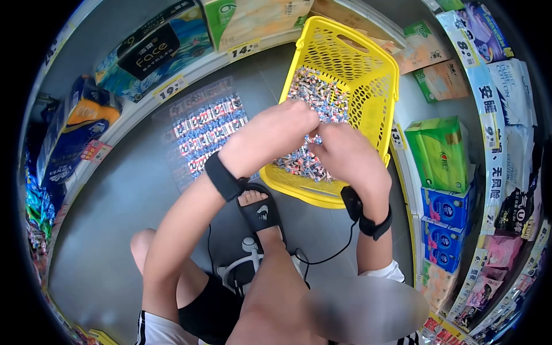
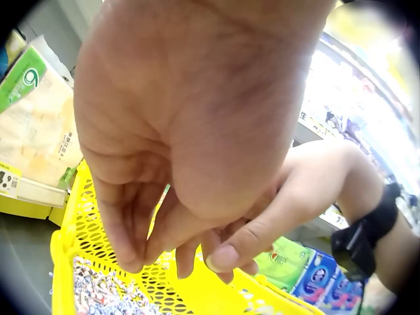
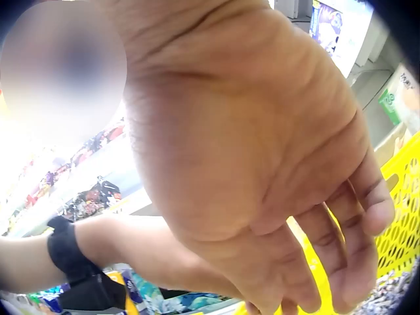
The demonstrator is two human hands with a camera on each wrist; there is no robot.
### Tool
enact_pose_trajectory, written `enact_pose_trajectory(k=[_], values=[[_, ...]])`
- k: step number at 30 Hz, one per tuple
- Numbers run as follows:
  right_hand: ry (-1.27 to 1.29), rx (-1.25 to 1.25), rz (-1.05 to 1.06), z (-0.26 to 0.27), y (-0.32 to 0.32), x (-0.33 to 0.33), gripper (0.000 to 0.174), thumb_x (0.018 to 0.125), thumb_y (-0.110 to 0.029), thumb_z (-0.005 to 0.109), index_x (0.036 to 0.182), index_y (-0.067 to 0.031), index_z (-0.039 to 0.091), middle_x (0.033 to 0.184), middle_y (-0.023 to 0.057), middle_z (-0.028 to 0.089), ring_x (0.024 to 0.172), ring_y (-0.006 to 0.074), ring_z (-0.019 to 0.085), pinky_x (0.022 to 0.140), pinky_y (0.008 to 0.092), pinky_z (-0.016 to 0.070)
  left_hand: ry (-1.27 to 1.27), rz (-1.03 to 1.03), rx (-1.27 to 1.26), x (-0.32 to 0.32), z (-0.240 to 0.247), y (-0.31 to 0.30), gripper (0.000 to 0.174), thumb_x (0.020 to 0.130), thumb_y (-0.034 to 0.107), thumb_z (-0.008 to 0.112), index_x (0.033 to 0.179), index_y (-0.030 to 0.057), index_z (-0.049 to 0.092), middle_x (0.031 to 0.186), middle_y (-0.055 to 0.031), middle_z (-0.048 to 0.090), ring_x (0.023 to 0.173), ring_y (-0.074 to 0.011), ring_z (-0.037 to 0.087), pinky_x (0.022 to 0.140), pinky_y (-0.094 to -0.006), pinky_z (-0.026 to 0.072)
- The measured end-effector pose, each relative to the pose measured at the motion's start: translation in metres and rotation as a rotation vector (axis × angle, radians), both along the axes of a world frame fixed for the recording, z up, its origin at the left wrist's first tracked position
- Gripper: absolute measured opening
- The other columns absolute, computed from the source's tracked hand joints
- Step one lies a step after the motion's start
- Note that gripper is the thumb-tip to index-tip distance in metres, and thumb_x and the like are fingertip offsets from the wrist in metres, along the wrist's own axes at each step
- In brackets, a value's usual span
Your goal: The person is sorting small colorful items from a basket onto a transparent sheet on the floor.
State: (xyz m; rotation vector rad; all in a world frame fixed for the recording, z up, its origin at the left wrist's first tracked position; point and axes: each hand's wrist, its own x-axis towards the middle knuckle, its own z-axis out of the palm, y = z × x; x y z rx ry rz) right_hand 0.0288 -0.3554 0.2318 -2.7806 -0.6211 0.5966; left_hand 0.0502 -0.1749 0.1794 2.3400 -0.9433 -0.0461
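Above the yellow basket [image 1: 270, 183], my left hand [image 1: 273, 135] [image 2: 177, 131] and right hand [image 1: 351, 152] [image 3: 249, 131] are close together, palms down. In the left wrist view the left fingers bend towards the thumb; whether anything is pinched there is hidden. The right fingers [image 3: 354, 269] are loosely bent and slightly spread, with nothing visible held in them. Small wrapped pieces in white, blue and red [image 1: 307, 92] [image 2: 108, 289] fill the basket's bottom. On the floor left of the basket lies a clear sheet or pack with rows of similar pieces [image 1: 210, 129].
Shelves with tissue packs stand on both sides, including a black and blue pack [image 1: 155, 52] and a green pack [image 1: 440, 155]. A sandalled foot [image 1: 259, 210] is just below the basket, near a white metal frame [image 1: 250, 246]. A dark cable [image 1: 339, 250] hangs from the right wrist.
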Motion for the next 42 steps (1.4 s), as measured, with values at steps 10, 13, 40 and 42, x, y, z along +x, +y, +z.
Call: enact_pose_trajectory(k=[10,13,40,42], values=[[0.172,-0.023,-0.062,-0.103,-0.03,0.085,0.037,0.09,-0.015,0.071,0.126,-0.0093,0.072,0.11,0.0218,0.076,0.106,0.0375,0.072,0.091,0.0444,0.0564,0.259,0.073,0.445,0.002,-0.052,-0.05,0.016,0.087,0.004,0.064,0.096,-0.0008,0.077,0.096,-0.0201,0.077,0.094,-0.0357,0.077,0.078,-0.0462,0.0627],[0.215,0.015,0.002,-0.136,-0.025,0.095,0.039,0.089,-0.009,0.069,0.128,-0.0106,0.072,0.112,0.0206,0.076,0.106,0.0362,0.073,0.091,0.0425,0.0566,0.188,0.128,0.491,0.001,-0.078,-0.053,0.016,0.087,0.004,0.063,0.092,0.0009,0.078,0.096,-0.0187,0.078,0.093,-0.0338,0.078,0.078,-0.0433,0.0631],[-0.16,0.285,-0.015,-0.125,-0.027,0.087,0.005,0.082,0.0,0.068,0.086,0.0026,0.069,0.086,0.0264,0.072,0.085,0.0435,0.072,0.076,0.049,0.0562,0.008,0.282,0.342,-0.022,-0.057,-0.06,0.029,0.078,-0.005,0.067,0.107,-0.0073,0.069,0.108,-0.0218,0.065,0.109,-0.0362,0.066,0.09,-0.0441,0.0604],[-0.189,0.33,-0.004,-0.105,-0.025,0.084,0.006,0.083,0.001,0.067,0.088,0.0022,0.069,0.086,0.0258,0.072,0.086,0.0439,0.071,0.076,0.0486,0.0561,-0.057,0.285,0.257,-0.022,-0.052,-0.053,0.028,0.075,-0.005,0.068,0.104,-0.0074,0.069,0.109,-0.0215,0.065,0.107,-0.036,0.066,0.09,-0.0439,0.0596]])
